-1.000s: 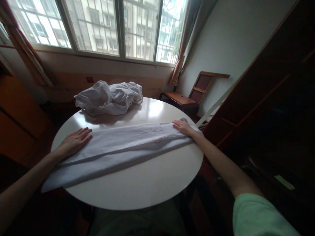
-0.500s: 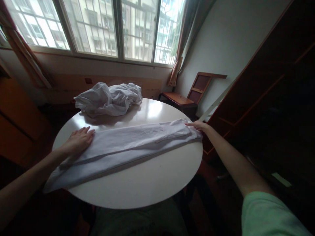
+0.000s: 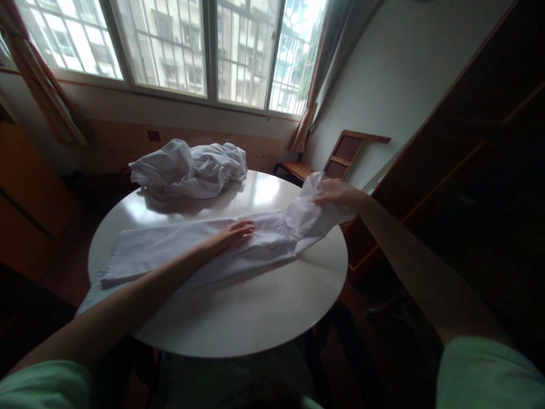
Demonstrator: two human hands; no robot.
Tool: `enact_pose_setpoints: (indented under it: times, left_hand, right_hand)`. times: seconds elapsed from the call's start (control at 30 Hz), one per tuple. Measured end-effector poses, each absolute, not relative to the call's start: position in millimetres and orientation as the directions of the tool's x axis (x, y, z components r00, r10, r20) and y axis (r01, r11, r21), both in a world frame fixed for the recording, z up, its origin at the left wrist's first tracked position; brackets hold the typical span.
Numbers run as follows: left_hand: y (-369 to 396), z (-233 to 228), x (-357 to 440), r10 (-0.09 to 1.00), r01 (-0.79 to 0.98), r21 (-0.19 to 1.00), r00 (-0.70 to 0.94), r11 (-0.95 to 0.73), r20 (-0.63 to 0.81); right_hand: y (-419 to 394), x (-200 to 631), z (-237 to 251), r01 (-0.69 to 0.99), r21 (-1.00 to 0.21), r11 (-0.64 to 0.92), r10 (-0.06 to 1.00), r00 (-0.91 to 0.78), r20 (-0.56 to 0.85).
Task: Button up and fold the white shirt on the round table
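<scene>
Folded white garment (image 3: 170, 253) lies lengthwise, table's (image 3: 238, 318) left edge to right. Left hand (image 3: 232, 234) flat, fingers apart, pressing mid-length; right hand (image 3: 336, 192) pinched on raised right end.

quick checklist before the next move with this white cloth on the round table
1. Left hand flat on the middle of the folded white cloth, pinning it: ok.
2. Right hand grips the cloth's right end, lifted off the round table: ok.
3. Lifted end smooth: not ok, it looks bunched and wrinkled.
4. Cloth fully on the table: not ok, its left end hangs over the table's edge.
5. Crumpled white pile at the far side lies apart from the folded cloth: ok.
6. Layers under the left hand aligned: cannot tell, the hand and arm cover them.
</scene>
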State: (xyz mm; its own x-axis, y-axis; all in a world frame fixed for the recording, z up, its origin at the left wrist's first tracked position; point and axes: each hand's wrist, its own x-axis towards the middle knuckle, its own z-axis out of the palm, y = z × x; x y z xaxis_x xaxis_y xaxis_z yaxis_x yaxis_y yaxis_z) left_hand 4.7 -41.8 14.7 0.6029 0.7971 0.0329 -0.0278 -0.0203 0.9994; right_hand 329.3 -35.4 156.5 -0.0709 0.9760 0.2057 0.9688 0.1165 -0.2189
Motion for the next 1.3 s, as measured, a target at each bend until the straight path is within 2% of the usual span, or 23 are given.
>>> enact_pose_setpoints:
  times: [0.07, 0.13, 0.23, 0.3, 0.4, 0.53, 0.6, 0.7, 0.77, 0.83, 0.87, 0.93, 1.0, 1.07, 1.2, 1.3]
  left_hand:
    - [-33, 16, -2, 0.822, -0.19, 0.971, 0.569, 0.147, -0.013]
    - [-26, 17, -9, 0.827, -0.311, 0.916, 0.561, 0.255, -0.04]
    - [-24, 16, -13, 0.825, -0.361, 0.879, 0.561, 0.312, -0.063]
    - [-28, 15, -11, 0.848, -0.353, 0.889, 0.526, 0.291, -0.068]
    - [-35, 18, -4, 0.895, -0.311, 0.924, 0.44, 0.224, -0.069]
    - [-32, 34, 11, 0.933, -0.117, 0.968, 0.314, 0.222, -0.176]
    - [-24, 42, 21, 0.95, -0.028, 0.98, 0.249, 0.199, -0.186]
    - [-10, 48, 36, 0.966, 0.033, 0.986, 0.197, 0.166, -0.169]
    - [-4, 46, 42, 0.964, 0.036, 0.98, 0.175, 0.195, -0.198]
    - [-4, 42, 45, 0.96, 0.022, 0.975, 0.176, 0.219, -0.22]
    - [-4, 39, 45, 0.959, 0.006, 0.976, 0.186, 0.219, -0.216]
    - [-6, 31, 45, 0.962, -0.089, 0.977, 0.215, 0.192, -0.17]
    - [-6, 24, 45, 0.967, -0.237, 0.958, 0.231, 0.162, -0.107]
    - [-6, 18, 45, 0.973, -0.359, 0.922, 0.22, 0.145, -0.067]
    - [-5, 16, 49, 0.977, -0.456, 0.877, 0.204, 0.152, -0.063]
    - [-9, 19, 51, 0.982, -0.505, 0.849, 0.171, 0.154, -0.076]
  right_hand:
    - [-49, 282, 153, 0.976, -0.087, 0.201, 0.96, -0.179, 0.215]
    - [-70, 231, 136, 0.94, -0.051, 0.336, 0.923, -0.318, 0.218]
    - [-105, 169, 99, 0.842, -0.016, 0.539, 0.839, -0.534, 0.104]
    - [-124, 146, 79, 0.787, 0.045, 0.615, 0.786, -0.616, 0.051]
    - [-142, 137, 64, 0.816, 0.103, 0.569, 0.817, -0.576, 0.042]
    - [-158, 140, 60, 0.813, 0.121, 0.57, 0.815, -0.578, 0.041]
    - [-166, 139, 57, 0.803, 0.139, 0.579, 0.805, -0.591, 0.058]
    - [-175, 137, 53, 0.788, 0.102, 0.608, 0.781, -0.616, 0.103]
    - [-177, 141, 55, 0.737, -0.011, 0.676, 0.73, -0.667, 0.15]
    - [-174, 154, 61, 0.649, -0.147, 0.746, 0.66, -0.695, 0.285]
    - [-172, 163, 64, 0.616, -0.197, 0.763, 0.638, -0.665, 0.389]
    - [-163, 185, 68, 0.617, -0.246, 0.748, 0.615, -0.502, 0.608]
    - [-153, 208, 68, 0.678, -0.266, 0.685, 0.6, -0.317, 0.735]
    - [-145, 224, 61, 0.725, -0.268, 0.634, 0.621, -0.271, 0.735]
    - [-144, 230, 35, 0.74, -0.204, 0.64, 0.703, -0.458, 0.544]
    - [-152, 223, 20, 0.74, -0.172, 0.65, 0.704, -0.502, 0.503]
